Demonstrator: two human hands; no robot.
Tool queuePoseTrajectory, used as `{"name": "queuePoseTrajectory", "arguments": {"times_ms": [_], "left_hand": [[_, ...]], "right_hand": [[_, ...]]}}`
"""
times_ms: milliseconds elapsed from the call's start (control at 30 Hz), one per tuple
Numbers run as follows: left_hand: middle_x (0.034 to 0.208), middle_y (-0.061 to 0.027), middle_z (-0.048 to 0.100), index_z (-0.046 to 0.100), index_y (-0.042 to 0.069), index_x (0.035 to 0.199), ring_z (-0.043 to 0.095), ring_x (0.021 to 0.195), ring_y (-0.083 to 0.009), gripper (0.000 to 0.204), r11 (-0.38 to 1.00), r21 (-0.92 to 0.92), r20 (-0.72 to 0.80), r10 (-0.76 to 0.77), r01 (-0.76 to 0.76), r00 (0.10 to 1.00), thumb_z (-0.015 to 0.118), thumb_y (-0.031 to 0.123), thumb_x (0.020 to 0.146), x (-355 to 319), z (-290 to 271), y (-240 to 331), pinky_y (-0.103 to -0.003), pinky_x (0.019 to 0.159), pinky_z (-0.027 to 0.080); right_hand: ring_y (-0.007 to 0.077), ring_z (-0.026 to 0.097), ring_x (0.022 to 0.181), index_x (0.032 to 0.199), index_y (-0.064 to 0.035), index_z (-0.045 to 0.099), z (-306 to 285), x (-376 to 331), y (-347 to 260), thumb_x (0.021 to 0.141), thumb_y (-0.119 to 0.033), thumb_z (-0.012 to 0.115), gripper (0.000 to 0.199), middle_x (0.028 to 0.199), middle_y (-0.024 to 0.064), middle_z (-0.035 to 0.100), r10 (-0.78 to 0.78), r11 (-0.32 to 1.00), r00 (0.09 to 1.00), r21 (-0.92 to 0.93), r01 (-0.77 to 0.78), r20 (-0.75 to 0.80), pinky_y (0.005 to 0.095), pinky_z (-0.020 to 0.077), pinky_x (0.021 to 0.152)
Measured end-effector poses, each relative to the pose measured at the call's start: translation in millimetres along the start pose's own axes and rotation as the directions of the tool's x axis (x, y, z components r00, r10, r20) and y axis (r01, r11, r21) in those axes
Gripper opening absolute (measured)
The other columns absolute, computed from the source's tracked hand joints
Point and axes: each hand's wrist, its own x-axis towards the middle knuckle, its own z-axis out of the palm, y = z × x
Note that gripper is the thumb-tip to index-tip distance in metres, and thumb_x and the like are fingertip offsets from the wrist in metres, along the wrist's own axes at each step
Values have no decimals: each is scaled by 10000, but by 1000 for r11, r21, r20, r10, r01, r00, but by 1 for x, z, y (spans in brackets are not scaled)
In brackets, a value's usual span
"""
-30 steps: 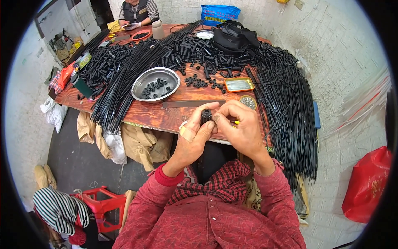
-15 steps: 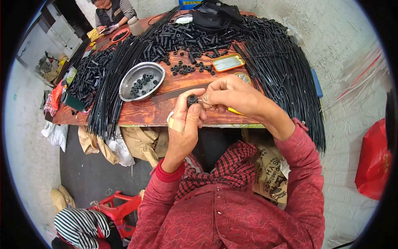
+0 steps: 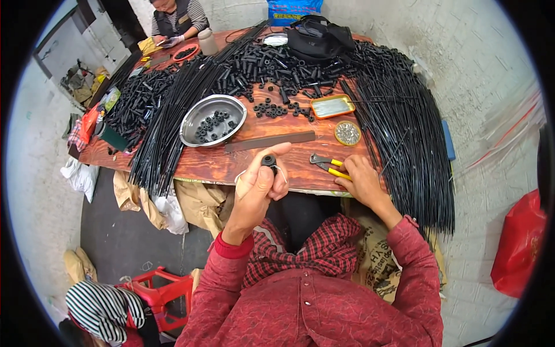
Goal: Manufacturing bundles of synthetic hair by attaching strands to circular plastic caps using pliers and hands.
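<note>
While the left hand (image 3: 252, 188) pinches the black part (image 3: 269, 161) over the near edge of the table (image 3: 306, 178), the right hand (image 3: 366, 182), its grip unclear, touches yellow-handled cutters (image 3: 333, 171) near that edge, best held squarely by both handles.

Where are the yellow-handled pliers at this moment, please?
In the head view, the pliers are right of centre, against the right hand, below the round dish.
</note>
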Motion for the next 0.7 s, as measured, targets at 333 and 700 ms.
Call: {"name": "queuePoseTrajectory", "arguments": {"times_ms": [333, 700], "left_hand": [[714, 2, 440, 507, -1, 1121, 369, 612, -62, 293, 994, 109, -39, 25, -20, 999, 471, 278, 1040, -5, 0, -7, -213, 546, 321], [777, -25, 562, 414, 3, 1404, 444, 641, -57, 487, 978, 210, -90, 15, 4, 996, 493, 303, 1029, -2, 9, 4, -198, 594, 388]], "right_hand": [[264, 601, 724, 907, -24, 595, 9, 5, 15, 841, -304, 706, 308, 802, 69, 588, 51, 996, 999, 67, -51, -2, 387, 507, 647], [93, 624, 679, 996, 3, 651, -132, 31, -84, 975, -365, 582, 375, 811, 48, 669, -141, 557, 817, 727, -402, 559, 236, 501, 606]]}}
